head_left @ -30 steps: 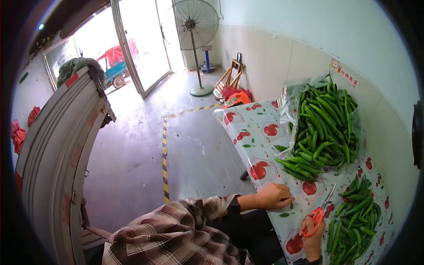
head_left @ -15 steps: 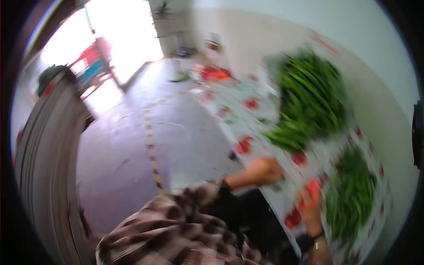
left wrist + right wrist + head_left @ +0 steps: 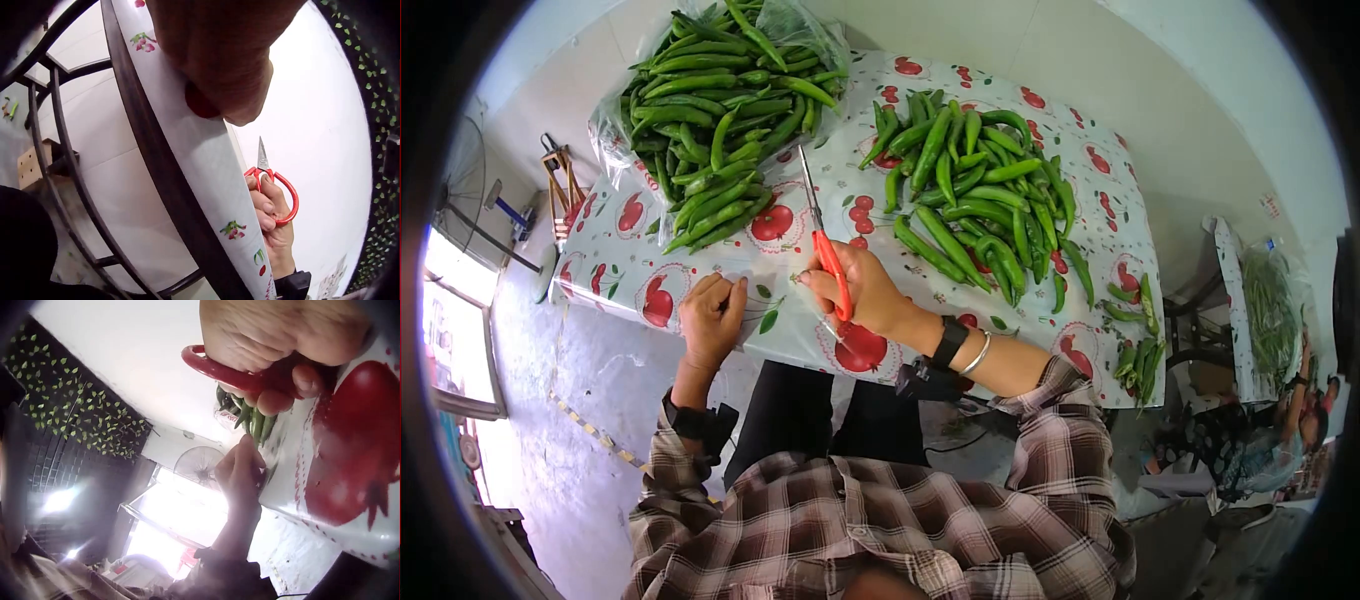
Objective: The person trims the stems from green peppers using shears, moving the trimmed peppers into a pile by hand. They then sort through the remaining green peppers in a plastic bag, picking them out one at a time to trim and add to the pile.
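Observation:
My right hand (image 3: 872, 292) holds a pair of scissors (image 3: 830, 262) by its red-orange handles, with the blades pointing away from me over the tablecloth. In the left wrist view the same scissors (image 3: 263, 155) point upward, fingers around a handle loop. My left hand (image 3: 710, 318) rests at the near table edge, fingers curled and nothing visible in them. Beyond my right hand lies a loose pile of green chili peppers (image 3: 990, 190). Farther left, more green chili peppers (image 3: 710, 110) fill and spill from a clear plastic bag (image 3: 605, 140).
The table (image 3: 615, 275) wears a white cloth printed with red fruit. A few peppers (image 3: 1140, 365) lie at its right corner. Off to the right are a bag of greens (image 3: 1268, 310) and another person (image 3: 1305, 400). A standing fan (image 3: 462, 190) is at far left.
The head view has swung right, bringing the whole table and the space to its right into sight. The scissors stay in my right hand; my left hand remains by the table edge.

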`<state>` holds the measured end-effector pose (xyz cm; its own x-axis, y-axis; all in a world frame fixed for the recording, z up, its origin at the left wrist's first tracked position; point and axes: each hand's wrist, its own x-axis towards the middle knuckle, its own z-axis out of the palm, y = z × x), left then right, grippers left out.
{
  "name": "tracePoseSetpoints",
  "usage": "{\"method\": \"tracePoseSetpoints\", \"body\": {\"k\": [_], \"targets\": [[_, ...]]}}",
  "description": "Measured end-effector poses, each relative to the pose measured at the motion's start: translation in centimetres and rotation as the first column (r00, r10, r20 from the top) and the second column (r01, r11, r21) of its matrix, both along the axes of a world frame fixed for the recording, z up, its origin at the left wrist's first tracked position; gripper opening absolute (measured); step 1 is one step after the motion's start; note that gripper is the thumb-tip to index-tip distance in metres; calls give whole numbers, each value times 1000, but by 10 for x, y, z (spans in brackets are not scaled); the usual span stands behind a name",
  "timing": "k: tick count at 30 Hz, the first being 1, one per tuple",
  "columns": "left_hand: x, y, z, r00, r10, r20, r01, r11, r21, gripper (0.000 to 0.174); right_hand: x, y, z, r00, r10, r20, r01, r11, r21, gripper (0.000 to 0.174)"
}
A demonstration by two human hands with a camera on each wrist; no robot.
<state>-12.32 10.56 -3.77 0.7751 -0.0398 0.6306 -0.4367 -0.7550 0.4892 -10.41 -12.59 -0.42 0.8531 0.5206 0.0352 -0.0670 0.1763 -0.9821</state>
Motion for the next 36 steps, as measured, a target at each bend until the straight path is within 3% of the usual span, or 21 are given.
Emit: {"method": "tracePoseSetpoints", "body": {"k": [3, 5, 7, 9, 11, 12, 14, 15, 17, 18, 20, 22, 24, 26, 27, 30, 31, 36], "targets": [[-3, -1, 15, 992, -22, -122, 26, 999, 33, 29, -8, -1, 18, 1000, -10, -21, 10, 1000, 9, 14], [-3, -8, 36, 970, -79, -228, 101, 991, 85, 17, -13, -4, 30, 1000, -6, 13, 6, 1000, -22, 14], [2, -21, 56, 966, -148, -212, 172, 980, 100, 8, -17, -4, 40, 1000, -8, 23, 8, 1000, 9, 14], [12, -35, 69, 961, -201, -188, 225, 968, 115, 11, -20, -2, 51, 999, 4, 41, -6, 999, 37, 14], [24, -48, 78, 918, -377, -122, 397, 873, 285, 32, -27, -2, 61, 998, -24, 50, 23, 999, 29, 14], [30, -56, 81, 920, -370, -126, 391, 877, 279, 32, -31, -3, 64, 999, -16, 45, 15, 1000, 24, 14], [42, -74, 86, 774, -580, -252, 633, 715, 298, 51, -40, -8, 67, 996, -61, 71, 66, 995, -76, 14], [50, -84, 79, 774, -580, -254, 633, 720, 284, 51, -43, -11, 63, 993, -80, 87, 87, 993, -81, 14], [69, -107, 55, 699, -708, -97, 673, 606, 424, 59, -49, -23, 64, 993, -110, 48, 114, 987, -111, 14], [72, -118, 50, 708, -702, -82, 665, 622, 413, 59, -50, -29, 66, 989, -144, 20, 145, 981, -131, 14], [81, -136, 43, 600, -797, -63, 762, 546, 349, 59, -45, -41, 63, 986, -149, 71, 158, 976, -153, 13], [86, -150, 39, 562, -811, -160, 817, 513, 264, 59, -39, -47, 61, 959, -243, 147, 258, 962, -87, 13], [95, -164, 24, 560, -817, -136, 811, 507, 290, 59, -35, -51, 59, 946, -263, 190, 279, 958, -61, 14], [97, -178, 18, 501, -863, 69, 840, 504, 203, 45, -31, -56, 55, 931, -318, 179, 331, 942, -46, 14], [96, -180, 19, 542, -840, 9, 801, 521, 294, 49, -28, -59, 51, 925, -317, 209, 336, 940, -59, 12], [94, -176, 28, 569, -818, -79, 797, 525, 298, 47, -23, -63, 39, 912, -384, 141, 387, 922, 6, 10], [92, -175, 31, 627, -766, -144, 741, 529, 414, 45, -22, -65, 37, 906, -393, 155, 398, 918, 2, 9], [96, -169, 35, 751, -649, -120, 608, 609, 509, 38, -20, -75, 29, 872, -414, 260, 428, 904, 2, 9]]}}
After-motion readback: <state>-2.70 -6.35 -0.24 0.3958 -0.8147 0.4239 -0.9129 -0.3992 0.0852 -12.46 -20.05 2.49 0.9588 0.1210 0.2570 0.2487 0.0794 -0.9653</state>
